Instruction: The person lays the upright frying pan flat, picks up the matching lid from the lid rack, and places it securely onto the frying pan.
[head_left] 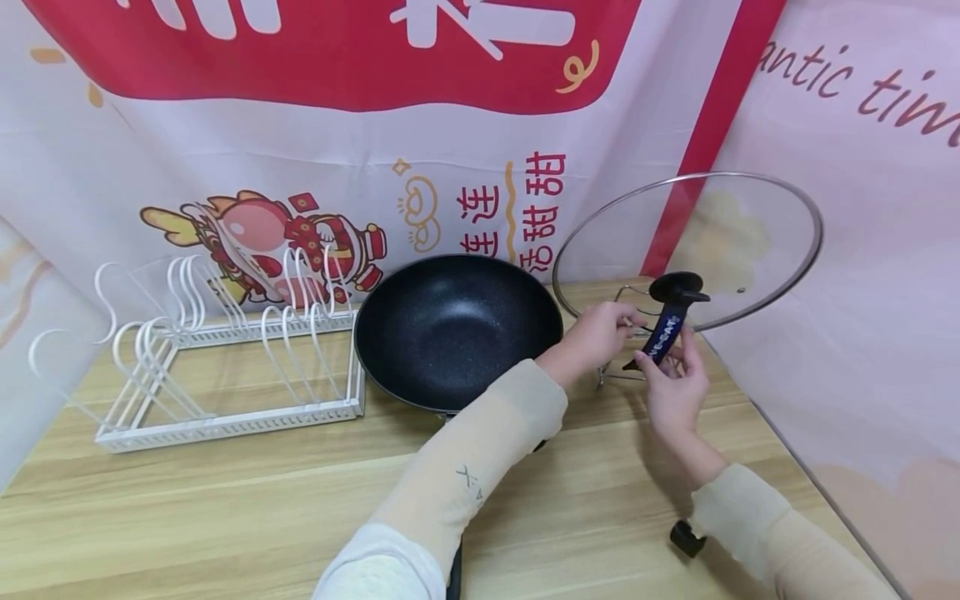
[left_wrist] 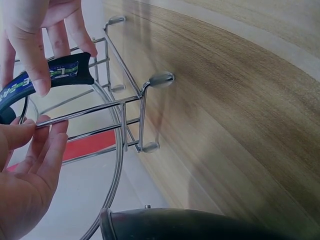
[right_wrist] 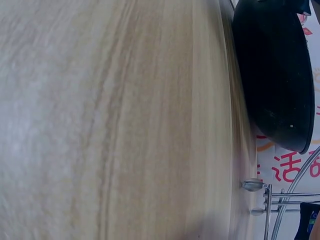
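Note:
A clear glass lid [head_left: 750,242] with a steel rim leans upright at the right, its black handle [head_left: 663,333] facing the person. The right hand [head_left: 678,392] holds this handle between thumb and fingers; in the left wrist view the same hand [left_wrist: 35,30] comes in from the top. Beside it, the left hand [head_left: 600,337] pinches a wire of the metal rack [head_left: 622,377]. The left wrist view has this hand [left_wrist: 30,180] at lower left, thumb and fingers on the rack's wire [left_wrist: 90,110]. Only a sliver of the right hand enters the right wrist view.
A black wok [head_left: 457,325] stands left of the lid, its handle toward the person under the left forearm. Farther left is a white dish rack [head_left: 232,427]. A small black object [head_left: 686,539] lies by the right sleeve. Printed cloth hangs behind the wooden table [head_left: 570,517].

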